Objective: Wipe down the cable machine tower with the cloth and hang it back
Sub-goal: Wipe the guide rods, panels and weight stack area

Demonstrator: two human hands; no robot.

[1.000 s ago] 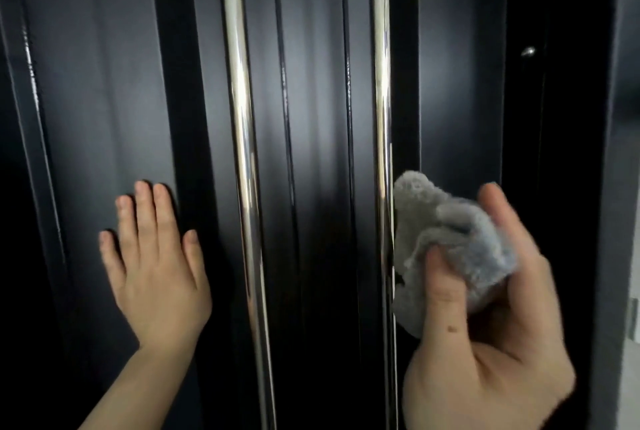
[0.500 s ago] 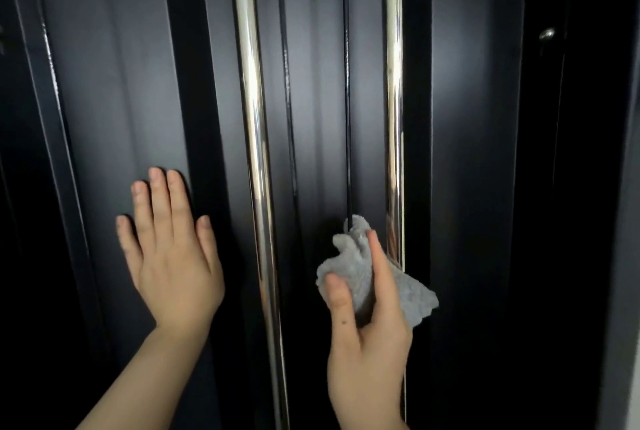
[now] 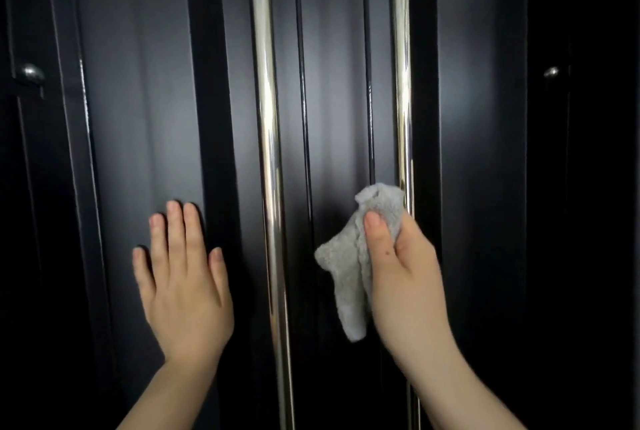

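Single head view, facing forward, close to dark tower (image 3: 145, 117)

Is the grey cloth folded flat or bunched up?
Bunched up: the cloth is crumpled in the right hand, one end hanging loose.

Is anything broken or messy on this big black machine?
Nothing stands out. The two shiny rods run straight, the black panel shows no dents, and the right hand holds the grey cloth while the left hand rests flat.
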